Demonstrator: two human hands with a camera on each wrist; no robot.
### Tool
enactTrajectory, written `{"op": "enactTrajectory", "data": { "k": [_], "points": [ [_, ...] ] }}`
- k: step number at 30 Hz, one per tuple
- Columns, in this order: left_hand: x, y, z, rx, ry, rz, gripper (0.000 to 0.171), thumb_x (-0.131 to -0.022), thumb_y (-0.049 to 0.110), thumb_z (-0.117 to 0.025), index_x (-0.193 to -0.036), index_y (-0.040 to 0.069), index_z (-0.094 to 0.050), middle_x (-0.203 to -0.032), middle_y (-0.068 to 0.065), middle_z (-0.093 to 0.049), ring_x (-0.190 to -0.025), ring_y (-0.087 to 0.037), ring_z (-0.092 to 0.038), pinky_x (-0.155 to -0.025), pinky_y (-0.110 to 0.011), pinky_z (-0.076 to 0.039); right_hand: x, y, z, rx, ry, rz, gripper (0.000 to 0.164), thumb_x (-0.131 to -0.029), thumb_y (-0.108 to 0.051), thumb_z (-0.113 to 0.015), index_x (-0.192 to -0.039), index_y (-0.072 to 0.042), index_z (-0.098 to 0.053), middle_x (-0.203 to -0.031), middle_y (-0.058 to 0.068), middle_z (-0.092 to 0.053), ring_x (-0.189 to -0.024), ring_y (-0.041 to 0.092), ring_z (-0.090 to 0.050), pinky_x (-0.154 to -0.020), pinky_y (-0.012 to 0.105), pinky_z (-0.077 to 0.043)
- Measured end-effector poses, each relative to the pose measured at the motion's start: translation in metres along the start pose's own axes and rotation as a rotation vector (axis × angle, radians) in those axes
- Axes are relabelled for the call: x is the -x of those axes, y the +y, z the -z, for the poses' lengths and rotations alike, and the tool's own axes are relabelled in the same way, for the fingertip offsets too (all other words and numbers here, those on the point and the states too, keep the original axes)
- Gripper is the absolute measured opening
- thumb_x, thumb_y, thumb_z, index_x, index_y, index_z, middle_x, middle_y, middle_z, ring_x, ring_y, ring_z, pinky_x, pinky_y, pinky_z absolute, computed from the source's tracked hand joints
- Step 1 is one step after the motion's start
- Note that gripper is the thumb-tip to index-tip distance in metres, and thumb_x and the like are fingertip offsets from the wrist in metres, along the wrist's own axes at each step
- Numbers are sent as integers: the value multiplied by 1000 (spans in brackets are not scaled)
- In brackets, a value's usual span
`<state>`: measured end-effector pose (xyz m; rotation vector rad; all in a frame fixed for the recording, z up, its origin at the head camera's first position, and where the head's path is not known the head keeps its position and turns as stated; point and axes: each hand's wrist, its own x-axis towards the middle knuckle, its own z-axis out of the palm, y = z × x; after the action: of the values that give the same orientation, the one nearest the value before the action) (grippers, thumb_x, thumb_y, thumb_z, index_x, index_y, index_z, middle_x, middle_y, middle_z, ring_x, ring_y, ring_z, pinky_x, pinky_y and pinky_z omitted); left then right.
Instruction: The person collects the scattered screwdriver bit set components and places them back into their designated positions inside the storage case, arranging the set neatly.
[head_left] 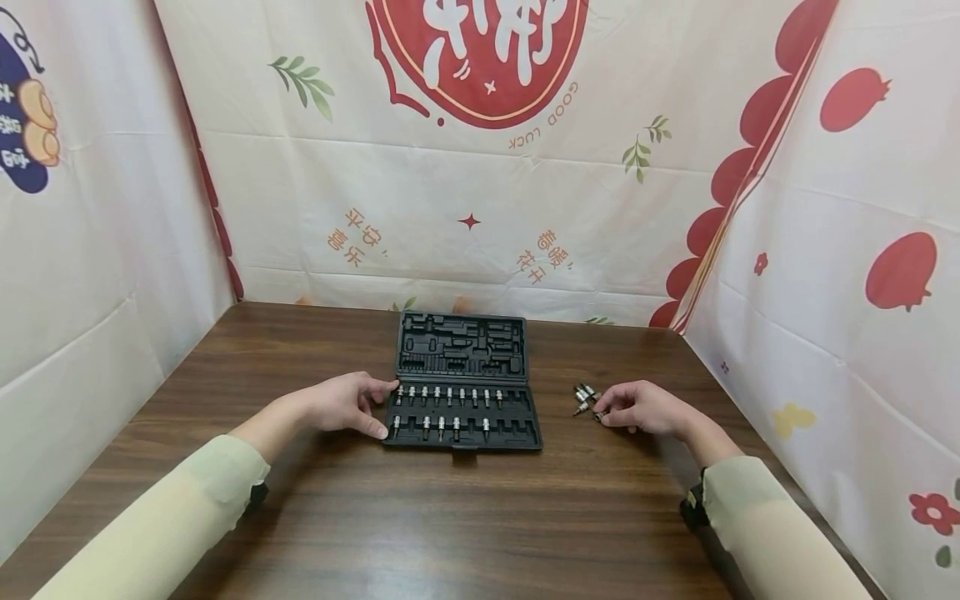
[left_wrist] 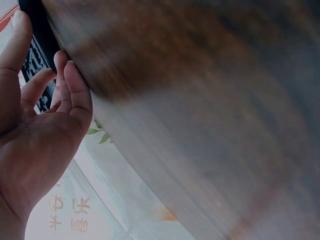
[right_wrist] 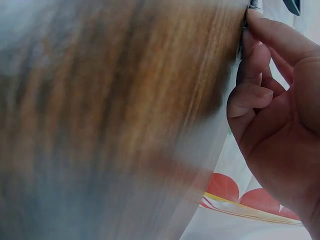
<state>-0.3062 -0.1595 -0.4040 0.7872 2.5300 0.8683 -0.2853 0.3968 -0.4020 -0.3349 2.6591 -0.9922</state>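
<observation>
A black socket case lies opened flat on the table, its lid at the back. Silver bit sockets stand in two rows: the back row runs nearly full width, and the front row has gaps. My left hand touches the case's left edge, thumb at the front corner and index finger farther back. To the right of the case lies a small pile of loose bit sockets. At that pile my right hand pinches one bit socket between thumb and index finger, mostly hidden by the fingertips.
The brown wooden table extends around the case. A printed white cloth hangs behind it, with further cloth sides at left and right. A dark band sits on each wrist.
</observation>
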Motion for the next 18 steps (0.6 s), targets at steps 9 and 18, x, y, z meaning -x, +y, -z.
{"op": "enactTrajectory", "data": {
  "k": [9,18],
  "points": [
    [1,1,1,-5,-5,-5,95,-90,33,-94,-166,2,-46,-133,-18,-63,-99,-17,-65,-90,-34,-54,6,-2,2,17,30,29,19,-100,-25,-82,-114,-12,-80,-91,2,-67,-77,16,-58,-67,29,-51],
    [2,3,2,-10,-2,-10,95,-90,32,-94,-166,1,-46,-134,-20,-63,-99,-17,-67,-88,-32,-54,7,-13,1,10,100,96,18,-101,-26,-81,-115,-13,-79,-110,5,-73,-98,17,-61,-83,28,-51]
  ]
}}
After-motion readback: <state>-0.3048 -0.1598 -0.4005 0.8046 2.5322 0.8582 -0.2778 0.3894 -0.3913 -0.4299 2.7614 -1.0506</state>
